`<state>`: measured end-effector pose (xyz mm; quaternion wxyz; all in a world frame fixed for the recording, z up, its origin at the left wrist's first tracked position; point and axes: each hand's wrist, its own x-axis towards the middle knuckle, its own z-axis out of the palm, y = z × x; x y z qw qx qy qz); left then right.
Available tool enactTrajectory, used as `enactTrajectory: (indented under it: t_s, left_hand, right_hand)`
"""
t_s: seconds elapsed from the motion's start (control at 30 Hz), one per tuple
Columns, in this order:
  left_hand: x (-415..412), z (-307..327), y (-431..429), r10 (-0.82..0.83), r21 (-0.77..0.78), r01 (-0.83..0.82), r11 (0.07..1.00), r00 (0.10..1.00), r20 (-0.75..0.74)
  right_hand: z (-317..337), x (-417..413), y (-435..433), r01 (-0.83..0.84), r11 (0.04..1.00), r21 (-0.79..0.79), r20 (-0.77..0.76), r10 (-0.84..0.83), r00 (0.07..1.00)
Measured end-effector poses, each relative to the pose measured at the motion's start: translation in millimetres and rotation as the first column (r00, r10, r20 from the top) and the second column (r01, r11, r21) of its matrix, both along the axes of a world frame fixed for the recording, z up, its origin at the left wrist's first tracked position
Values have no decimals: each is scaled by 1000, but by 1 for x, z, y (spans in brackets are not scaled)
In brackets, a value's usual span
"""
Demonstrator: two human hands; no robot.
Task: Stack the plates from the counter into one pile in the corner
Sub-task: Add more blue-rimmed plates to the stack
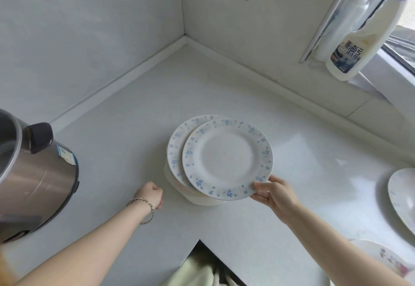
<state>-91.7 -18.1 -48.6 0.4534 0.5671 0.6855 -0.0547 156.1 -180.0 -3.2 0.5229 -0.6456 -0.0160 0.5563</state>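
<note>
We find the right hand point(272, 192) pinching the near rim of the blue-flowered plate point(226, 157), which lies skewed over the pile point(177, 147) just beyond the grip. Left of the grip, the left hand point(151, 193) rests fisted and empty on the counter point(224, 83). We judge the plate rigid, glazed, slippery and chip-prone, so a hold on the rim suits it.

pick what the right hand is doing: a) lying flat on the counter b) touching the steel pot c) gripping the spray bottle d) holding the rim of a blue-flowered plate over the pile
d: the right hand pinches the near rim of the blue-flowered plate, which lies offset over the pile. The left hand is curled beside the pile and holds nothing.
</note>
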Motion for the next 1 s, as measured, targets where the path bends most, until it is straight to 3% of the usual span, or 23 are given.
enactTrajectory:
  t_s: [0.17,0.43,0.73,0.8,0.9,1.0]
  left_hand:
    - [1,-1,1,8,-3,-8,1000,1000,-5]
    - [-1,-4,0,4,-31,-4,1000,1000,3]
    - [3,1,2,0,-21,0,1000,1000,15]
    - [2,1,1,3,-21,-3,1000,1000,11]
    - [1,0,1,10,-22,-10,1000,1000,9]
    - [1,0,2,5,-24,-5,1000,1000,10]
  right_hand:
    - [-2,-7,5,-5,1000,-4,10,5,1000]
    - [-5,-19,22,-62,994,-91,325,88,942]
    - [-6,-27,38,-243,936,-255,341,322,883]
    - [-4,-27,41,-273,903,-331,359,388,849]
    - [-1,-26,43,-264,850,-457,492,489,720]
    - [-9,-21,48,-179,892,-416,598,416,685]
